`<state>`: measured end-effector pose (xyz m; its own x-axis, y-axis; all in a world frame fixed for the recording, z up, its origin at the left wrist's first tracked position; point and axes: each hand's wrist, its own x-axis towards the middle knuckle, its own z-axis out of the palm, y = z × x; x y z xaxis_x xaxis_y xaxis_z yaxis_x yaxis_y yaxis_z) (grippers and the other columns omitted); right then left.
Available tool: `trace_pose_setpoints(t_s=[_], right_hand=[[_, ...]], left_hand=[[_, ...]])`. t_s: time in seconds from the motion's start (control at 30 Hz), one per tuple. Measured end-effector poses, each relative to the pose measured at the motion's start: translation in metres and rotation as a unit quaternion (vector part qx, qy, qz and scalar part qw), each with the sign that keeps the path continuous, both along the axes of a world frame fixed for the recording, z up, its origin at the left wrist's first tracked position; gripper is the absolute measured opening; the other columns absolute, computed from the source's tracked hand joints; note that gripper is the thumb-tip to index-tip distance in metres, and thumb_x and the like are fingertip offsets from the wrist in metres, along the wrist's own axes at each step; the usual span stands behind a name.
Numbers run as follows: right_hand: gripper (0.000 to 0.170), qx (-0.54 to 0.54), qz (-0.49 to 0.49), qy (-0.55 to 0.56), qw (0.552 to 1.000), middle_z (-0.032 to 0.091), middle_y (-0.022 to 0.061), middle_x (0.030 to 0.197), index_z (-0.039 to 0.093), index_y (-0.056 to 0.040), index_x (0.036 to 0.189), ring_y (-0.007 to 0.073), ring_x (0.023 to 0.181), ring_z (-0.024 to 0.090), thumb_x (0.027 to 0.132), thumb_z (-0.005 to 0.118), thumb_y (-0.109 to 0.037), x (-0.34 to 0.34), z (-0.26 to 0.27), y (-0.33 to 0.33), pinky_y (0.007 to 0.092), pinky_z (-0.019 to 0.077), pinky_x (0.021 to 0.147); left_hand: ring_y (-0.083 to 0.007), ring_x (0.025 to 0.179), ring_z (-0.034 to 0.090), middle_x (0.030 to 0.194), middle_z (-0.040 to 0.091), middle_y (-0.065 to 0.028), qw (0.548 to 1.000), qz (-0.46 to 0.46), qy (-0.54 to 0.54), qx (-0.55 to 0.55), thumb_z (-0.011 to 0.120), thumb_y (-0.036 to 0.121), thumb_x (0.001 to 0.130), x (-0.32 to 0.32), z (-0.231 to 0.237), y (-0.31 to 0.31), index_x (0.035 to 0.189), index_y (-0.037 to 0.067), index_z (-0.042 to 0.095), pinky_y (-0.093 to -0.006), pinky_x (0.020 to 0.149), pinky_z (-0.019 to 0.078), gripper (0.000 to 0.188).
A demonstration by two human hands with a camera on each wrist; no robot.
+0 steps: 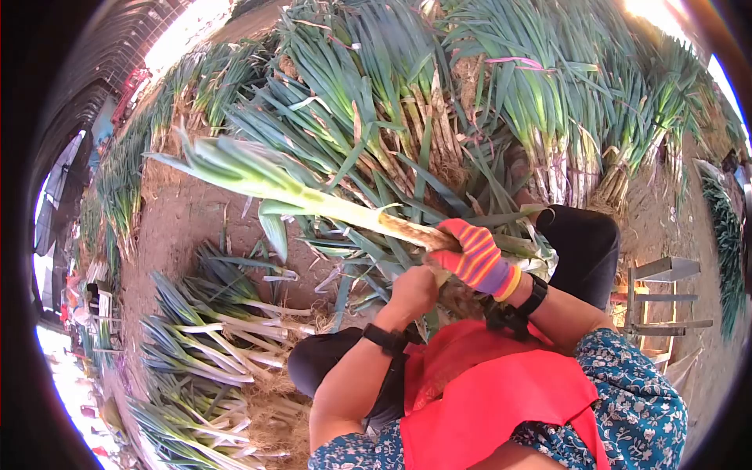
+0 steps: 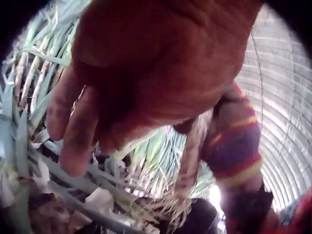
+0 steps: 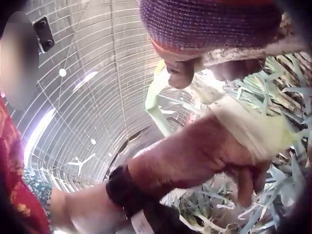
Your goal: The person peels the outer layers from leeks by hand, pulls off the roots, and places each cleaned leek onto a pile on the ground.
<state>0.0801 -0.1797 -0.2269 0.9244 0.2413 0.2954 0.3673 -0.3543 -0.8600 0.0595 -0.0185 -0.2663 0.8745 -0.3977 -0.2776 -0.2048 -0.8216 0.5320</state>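
Note:
My right hand [image 1: 479, 257], in a striped knitted glove, grips a large green onion [image 1: 337, 205] by the brown lower end of its stalk. The stalk slants up to the left in the head view, its green top farthest away. Just below that grip, my bare left hand [image 1: 413, 291] is curled close beside the stalk. In the right wrist view a pale strip of outer skin [image 3: 248, 122] lies across the left hand, held at its thumb side. Roots [image 2: 170, 207] hang from the onion's lower end in the left wrist view.
Loose green onions [image 1: 211, 345] lie on the ground at left, roots toward me. Tied bundles [image 1: 548, 110] stand along the far side. Leaves and trimmings cover the ground ahead, between my knees. A small metal stand [image 1: 666, 294] is at right.

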Motion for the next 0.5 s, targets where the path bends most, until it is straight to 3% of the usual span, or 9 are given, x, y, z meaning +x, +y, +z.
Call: trace_pose_setpoints(t_s=[0.03, 0.1, 0.13, 0.2, 0.23, 0.3, 0.33, 0.47, 0.5], right_hand=[[0.045, -0.038, -0.020, -0.042, 0.998, 0.064, 0.0204, 0.080, 0.058, -0.0002, 0.106, 0.0338, 0.074, 0.064, 0.071, 0.075, -0.024, 0.003, 0.002, 0.000, 0.0372, 0.0504, 0.065], [0.051, -0.041, -0.036, -0.062, 0.997, 0.064, 0.0212, 0.081, 0.057, -0.0007, 0.108, 0.0379, 0.075, 0.062, 0.068, 0.077, -0.025, 0.007, -0.001, -0.003, 0.0398, 0.0505, 0.065], [0.052, -0.045, -0.049, -0.062, 0.996, 0.064, 0.0208, 0.081, 0.056, -0.0010, 0.109, 0.0373, 0.075, 0.063, 0.068, 0.078, -0.025, 0.006, 0.000, -0.004, 0.0399, 0.0505, 0.065], [0.056, -0.056, -0.048, -0.071, 0.995, 0.064, 0.0203, 0.088, 0.055, -0.0020, 0.112, 0.0359, 0.079, 0.063, 0.066, 0.079, -0.024, 0.005, -0.003, -0.008, 0.0393, 0.0503, 0.067], [0.056, -0.056, -0.047, -0.070, 0.995, 0.064, 0.0203, 0.088, 0.055, -0.0020, 0.112, 0.0359, 0.079, 0.063, 0.066, 0.079, -0.024, 0.006, -0.013, -0.006, 0.0393, 0.0503, 0.067], [0.059, -0.009, -0.009, -0.049, 0.999, 0.062, 0.0201, 0.094, 0.054, -0.0022, 0.114, 0.0357, 0.084, 0.062, 0.066, 0.079, -0.024, 0.005, -0.038, -0.002, 0.0391, 0.0497, 0.071], [0.061, -0.051, 0.016, -0.087, 0.995, 0.061, 0.0190, 0.096, 0.053, -0.0025, 0.116, 0.0357, 0.088, 0.060, 0.065, 0.080, -0.025, 0.007, -0.027, 0.003, 0.0395, 0.0488, 0.074], [0.056, 0.003, 0.042, -0.106, 0.993, 0.060, 0.0178, 0.095, 0.055, -0.0027, 0.113, 0.0367, 0.088, 0.058, 0.066, 0.078, -0.024, 0.025, 0.004, 0.038, 0.0410, 0.0478, 0.075], [0.046, 0.004, 0.069, -0.143, 0.987, 0.060, 0.0163, 0.093, 0.057, -0.0035, 0.105, 0.0369, 0.086, 0.058, 0.067, 0.077, -0.023, 0.032, 0.008, 0.045, 0.0419, 0.0473, 0.074]], left_hand=[[-0.0438, 0.081, 0.060, 0.084, 0.061, -0.0280, 1.000, -0.005, 0.000, 0.001, 0.055, 0.005, 0.076, 0.007, -0.012, 0.004, 0.091, -0.004, 0.060, -0.0488, 0.070, 0.0492, 0.019], [-0.0386, 0.085, 0.063, 0.088, 0.064, -0.0238, 0.950, 0.190, -0.022, -0.246, 0.057, 0.003, 0.075, 0.024, -0.034, 0.026, 0.106, -0.003, 0.056, -0.0441, 0.075, 0.0498, 0.031], [-0.0299, 0.086, 0.062, 0.090, 0.064, -0.0162, 0.909, 0.193, 0.015, -0.368, 0.058, 0.003, 0.077, 0.031, 0.004, 0.035, 0.104, -0.001, 0.056, -0.0397, 0.074, 0.0496, 0.027], [-0.0245, 0.093, 0.060, 0.100, 0.062, -0.0117, 0.753, 0.225, 0.016, -0.618, 0.060, 0.003, 0.079, 0.030, 0.074, 0.043, 0.107, 0.002, 0.055, -0.0385, 0.082, 0.0468, 0.028], [-0.0279, 0.100, 0.058, 0.106, 0.061, -0.0149, 0.632, 0.246, -0.018, -0.734, 0.061, 0.004, 0.079, 0.029, 0.084, 0.046, 0.112, 0.002, 0.053, -0.0417, 0.091, 0.0442, 0.034], [-0.0276, 0.096, 0.059, 0.101, 0.062, -0.0151, 0.531, 0.257, 0.081, -0.803, 0.061, 0.005, 0.081, 0.029, 0.083, 0.062, 0.106, 0.003, 0.053, -0.0440, 0.090, 0.0450, 0.026], [-0.0277, 0.092, 0.061, 0.094, 0.062, -0.0142, 0.481, 0.214, 0.119, -0.842, 0.059, 0.005, 0.082, 0.038, 0.064, 0.067, 0.097, 0.003, 0.054, -0.0446, 0.091, 0.0452, 0.016], [-0.0317, 0.093, 0.061, 0.091, 0.063, -0.0149, 0.506, 0.245, 0.103, -0.820, 0.058, 0.003, 0.080, 0.041, 0.053, 0.056, 0.089, 0.005, 0.056, -0.0452, 0.094, 0.0433, 0.009], [-0.0317, 0.093, 0.061, 0.091, 0.063, -0.0149, 0.506, 0.245, 0.105, -0.820, 0.058, 0.003, 0.080, 0.041, 0.056, 0.054, 0.089, 0.005, 0.056, -0.0452, 0.094, 0.0433, 0.009]])
